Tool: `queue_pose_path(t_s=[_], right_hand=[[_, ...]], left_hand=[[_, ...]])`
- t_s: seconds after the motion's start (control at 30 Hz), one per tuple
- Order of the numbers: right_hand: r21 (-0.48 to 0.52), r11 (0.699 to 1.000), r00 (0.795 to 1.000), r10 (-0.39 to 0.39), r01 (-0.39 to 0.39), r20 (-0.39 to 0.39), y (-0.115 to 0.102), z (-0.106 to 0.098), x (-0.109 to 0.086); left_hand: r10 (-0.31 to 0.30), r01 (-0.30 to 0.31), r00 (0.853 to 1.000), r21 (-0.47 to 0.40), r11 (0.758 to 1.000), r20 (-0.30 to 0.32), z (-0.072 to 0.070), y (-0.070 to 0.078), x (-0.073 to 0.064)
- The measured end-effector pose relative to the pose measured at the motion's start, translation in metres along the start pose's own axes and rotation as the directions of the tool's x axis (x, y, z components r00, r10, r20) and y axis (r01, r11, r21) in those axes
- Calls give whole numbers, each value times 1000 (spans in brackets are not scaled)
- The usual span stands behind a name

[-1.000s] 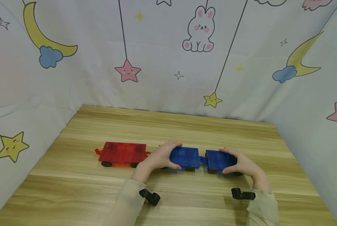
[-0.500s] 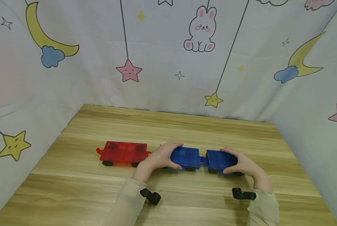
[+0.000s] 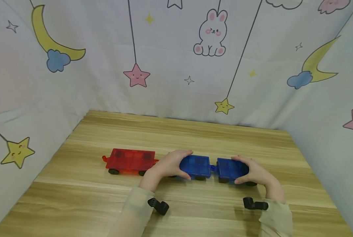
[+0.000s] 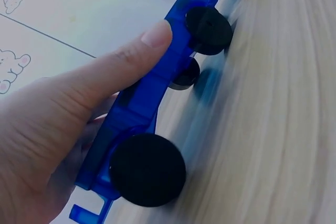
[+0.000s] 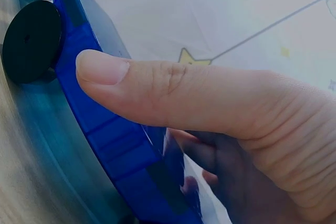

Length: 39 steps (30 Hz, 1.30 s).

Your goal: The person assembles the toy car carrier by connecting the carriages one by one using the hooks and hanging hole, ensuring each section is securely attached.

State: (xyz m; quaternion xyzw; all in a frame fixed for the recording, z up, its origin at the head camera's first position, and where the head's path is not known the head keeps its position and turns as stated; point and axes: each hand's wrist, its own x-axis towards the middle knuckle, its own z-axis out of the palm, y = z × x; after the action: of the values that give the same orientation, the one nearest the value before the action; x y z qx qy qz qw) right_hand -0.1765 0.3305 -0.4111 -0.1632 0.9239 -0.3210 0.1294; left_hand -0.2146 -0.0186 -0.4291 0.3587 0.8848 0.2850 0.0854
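Two flat translucent blue toy train cars with black wheels stand in line, end to end. My left hand (image 3: 171,164) grips the left blue car (image 3: 197,165), its thumb along the near side and its fingers over the far side. Around the right end of the other blue car (image 3: 230,169), my right hand (image 3: 257,172) holds on in the same way; its thumb presses the side wall in the right wrist view. Small blue couplers (image 3: 213,168) meet between the cars; whether they are hooked is too small to tell. A blue end loop (image 4: 86,214) shows in the left wrist view.
A translucent red toy train car (image 3: 131,159) stands at the left, with a red hook (image 3: 104,158) on its outer end. Its right end is partly behind my left hand. The wood-grain table (image 3: 176,210) is bordered by white printed cloth (image 3: 170,95).
The head view has shifted slightly, so the whole scene sits a little farther right. Both hands keep their hold, and the cars have not visibly moved on the table.
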Motion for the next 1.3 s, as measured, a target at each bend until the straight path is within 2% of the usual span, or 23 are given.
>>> queue_pose_path(t_s=[0.17, 0.33, 0.67, 0.93, 1.17, 1.3], right_hand=[[17, 1000, 1000, 7, -7, 1, -4, 0, -1], [22, 1000, 999, 7, -6, -42, -10, 1, 1], [-115, 993, 982, -30, 9, -188, -32, 13, 23], [-157, 986, 962, -98, 59, -254, -56, 26, 42], [-147, 985, 963, -124, 91, -238, -76, 42, 54], [-149, 983, 963, -142, 109, -230, -83, 51, 59]], left_hand=[[19, -19, 1000, 45, 999, -6, -4, -3, -3], [18, -15, 999, 74, 997, -32, -9, -7, -6], [-4, 21, 993, 144, 989, -119, -21, -23, -18], [-15, 33, 989, 120, 992, -149, -28, -38, -32], [-34, 48, 986, 85, 995, -161, -38, -50, -48], [-71, 79, 986, 51, 996, -153, -44, -58, -56]])
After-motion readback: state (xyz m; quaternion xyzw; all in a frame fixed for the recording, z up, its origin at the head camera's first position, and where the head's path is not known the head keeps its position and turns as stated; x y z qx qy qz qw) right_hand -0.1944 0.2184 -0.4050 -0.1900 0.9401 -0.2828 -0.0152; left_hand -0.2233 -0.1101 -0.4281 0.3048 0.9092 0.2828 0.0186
